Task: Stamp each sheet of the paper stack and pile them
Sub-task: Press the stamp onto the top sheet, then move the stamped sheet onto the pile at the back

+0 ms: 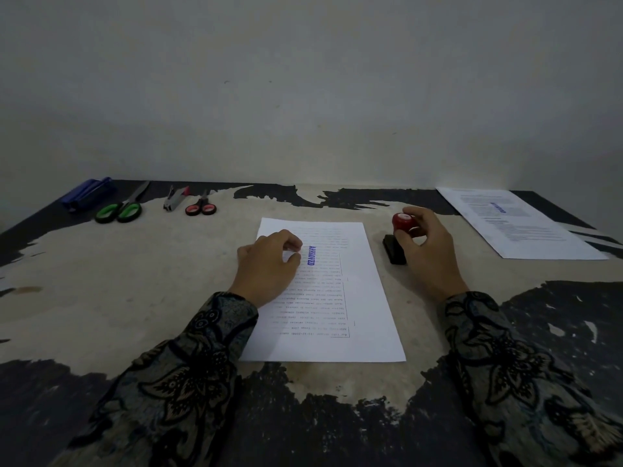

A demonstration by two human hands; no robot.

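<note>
A white printed sheet point(340, 298) lies in front of me on the worn table point(135, 281); it bears a blue "APPROVED" mark point(312, 255). My left hand point(269, 264) rests on the sheet's left part, fingers loosely curled, just left of the mark. To the right of the sheet, my right hand point(424, 244) grips the stamp point(403, 221) by its red knob, with the black base standing on the table. At the far right lies a pile of sheets point(519, 224); its top sheet also shows a blue mark.
Along the back left edge lie a blue stapler point(88, 193), green-handled scissors point(121, 210), a staple remover point(175, 198) and small red-handled scissors point(201, 207). A plain wall rises right behind the table.
</note>
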